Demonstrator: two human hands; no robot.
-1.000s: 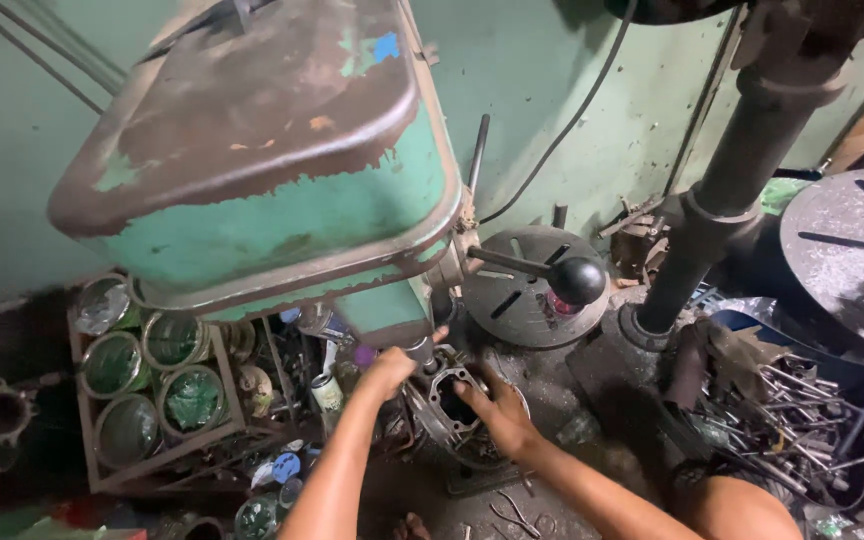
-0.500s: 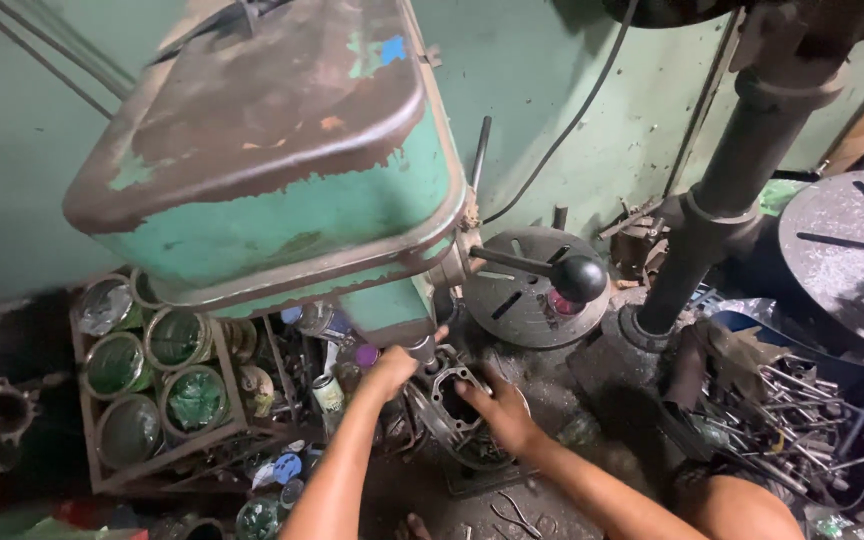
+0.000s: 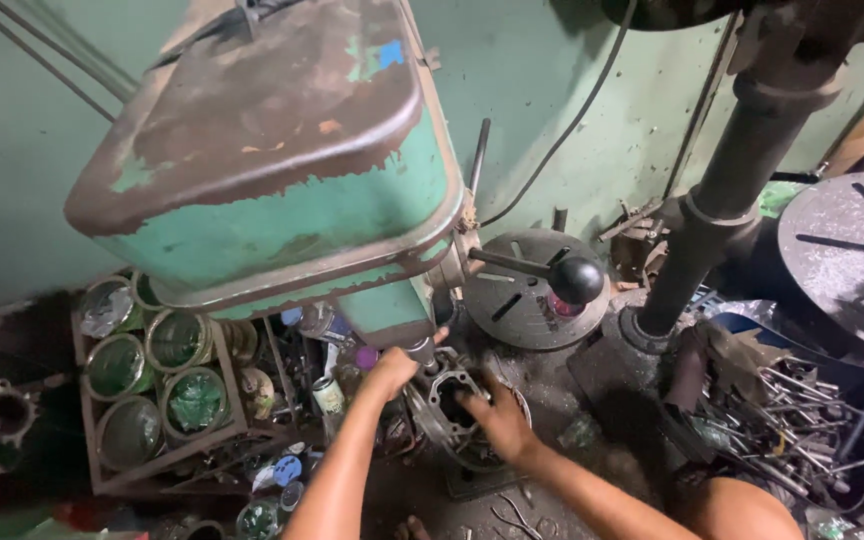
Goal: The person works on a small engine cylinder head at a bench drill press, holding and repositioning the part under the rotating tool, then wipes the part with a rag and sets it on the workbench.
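Left hand [image 3: 392, 372]: raised under the drill press head [image 3: 282, 170], fingers curled at the chuck [image 3: 420, 350]; whether they close fully on it cannot be told.

Right hand [image 3: 497, 420]: fingers spread and pressed down on the rim of the finned metal cylinder [image 3: 452, 405], steadying it rather than closing around it.

Finned metal cylinder: grey casting with a round bore facing up, sitting on the round work plate [image 3: 512, 400] directly below the chuck, between the two hands.

Drill press head: large green housing with worn, rust-brown top cover, filling the upper left of the view.

Feed lever [image 3: 542, 272]: dark rod ending in a black ball knob, projecting from the right side of the head.

Slotted round plate [image 3: 512, 300]: grey disc, behind the lever.

Crate of jars [image 3: 152, 380]: open frame at left holding glass jars with greenish contents.

Column [image 3: 722, 190]: dark steel post of a second machine at right, with a slotted round table [image 3: 852, 250] beside it.

Blue bin [image 3: 812, 420]: lower right, filled with loose metal rods and bits.
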